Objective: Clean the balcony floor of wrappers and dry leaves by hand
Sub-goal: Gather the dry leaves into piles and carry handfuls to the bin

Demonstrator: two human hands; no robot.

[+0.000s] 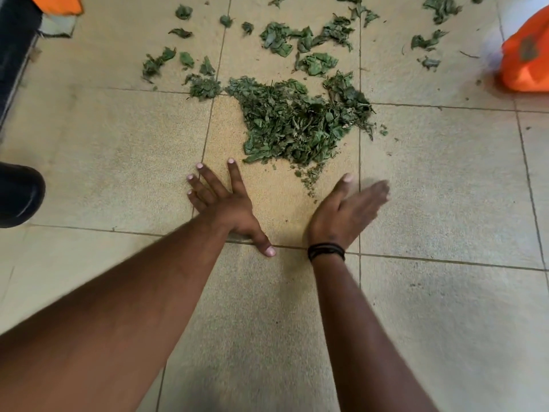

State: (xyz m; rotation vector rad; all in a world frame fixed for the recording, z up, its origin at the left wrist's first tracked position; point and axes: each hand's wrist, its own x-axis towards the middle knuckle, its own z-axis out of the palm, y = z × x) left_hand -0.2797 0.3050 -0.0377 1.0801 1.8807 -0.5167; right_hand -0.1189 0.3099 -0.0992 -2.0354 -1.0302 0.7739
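Leaves (300, 126) lie heaped just beyond the fingertips; left hand (225, 203) flat, fingers spread; right hand (341, 215) fingers pressed together.

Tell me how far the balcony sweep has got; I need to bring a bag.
Done: a leaf pile is heaped on the floor. In hand: the open left hand and right hand flank it, holding nothing. Left: scattered leaves beyond, then lifting everything.
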